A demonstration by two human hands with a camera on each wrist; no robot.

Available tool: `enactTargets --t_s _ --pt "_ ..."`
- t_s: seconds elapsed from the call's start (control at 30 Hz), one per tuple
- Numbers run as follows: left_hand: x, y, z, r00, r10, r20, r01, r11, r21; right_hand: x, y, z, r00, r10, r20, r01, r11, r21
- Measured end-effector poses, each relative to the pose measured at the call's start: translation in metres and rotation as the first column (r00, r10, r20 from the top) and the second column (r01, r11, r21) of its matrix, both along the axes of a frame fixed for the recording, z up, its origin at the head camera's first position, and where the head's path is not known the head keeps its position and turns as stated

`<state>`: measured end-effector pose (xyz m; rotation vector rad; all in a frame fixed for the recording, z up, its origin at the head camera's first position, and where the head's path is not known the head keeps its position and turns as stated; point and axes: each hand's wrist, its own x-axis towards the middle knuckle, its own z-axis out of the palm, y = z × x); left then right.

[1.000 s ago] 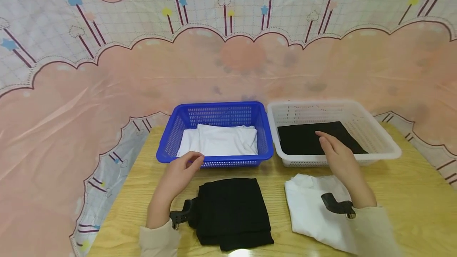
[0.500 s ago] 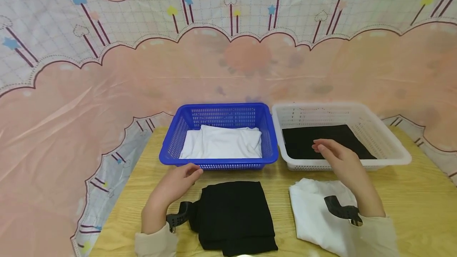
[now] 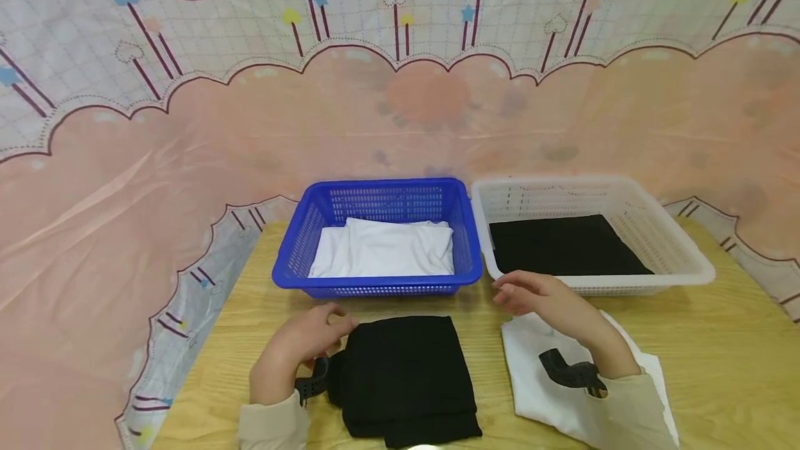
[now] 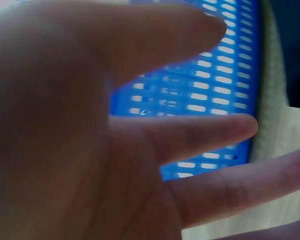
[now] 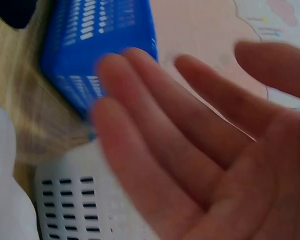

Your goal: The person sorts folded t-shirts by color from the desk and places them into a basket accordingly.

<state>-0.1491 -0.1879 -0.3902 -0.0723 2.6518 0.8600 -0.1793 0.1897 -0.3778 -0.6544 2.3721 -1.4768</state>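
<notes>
A folded black garment [image 3: 409, 377] lies at the front middle of the table. My left hand [image 3: 306, 335] hovers at its upper left corner, fingers loosely bent and holding nothing. To the right lies a folded white garment [image 3: 531, 367], partly covered by my right forearm. My right hand [image 3: 540, 297] is above its far edge, in front of the white basket [image 3: 681, 276], fingers extended and holding nothing. In the right wrist view the fingers [image 5: 155, 135] are spread and relaxed. White folded cloth [image 3: 387, 248] lies in the blue basket [image 3: 375, 283]; black folded cloth [image 3: 562, 245] lies in the white one.
Both baskets stand side by side at the back of the wooden table [image 3: 231, 339]. Behind them hangs a pink patterned curtain [image 3: 300, 123]. Each wrist wears a black camera mount [image 3: 569, 370].
My right hand has moved left and toward me, from over the white basket to in front of it. The left hand has come down from the blue basket's rim to the black garment's corner.
</notes>
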Motion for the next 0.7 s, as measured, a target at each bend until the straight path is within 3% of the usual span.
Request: enactTargets --t_s 0.13,0.3,0.4,0.5,0.7 --pt "0.002 -0.001 -0.004 0.999 -0.033 0.025 0.034 0.999 -0.041 0.002 -0.014 -0.006 0.994 0.104 0.011 -0.105 0.991 0.086" --pt "0.001 0.002 -0.010 0.998 -0.055 0.004 0.055 0.993 -0.101 0.004 -0.026 -0.014 0.991 0.131 0.028 -0.134 0.976 0.174" --pt "-0.001 0.006 -0.013 0.994 -0.108 -0.030 0.102 0.985 -0.138 0.006 -0.033 -0.016 0.990 0.141 0.027 -0.143 0.957 0.251" --pt "-0.002 0.011 -0.015 0.989 -0.140 -0.047 0.132 0.980 -0.148 0.009 -0.042 -0.017 0.987 0.158 0.029 -0.158 0.922 0.352" --pt "0.001 0.016 -0.013 0.993 -0.112 -0.037 0.111 0.994 -0.019 0.018 -0.058 -0.021 0.983 0.179 0.028 -0.171 0.862 0.478"
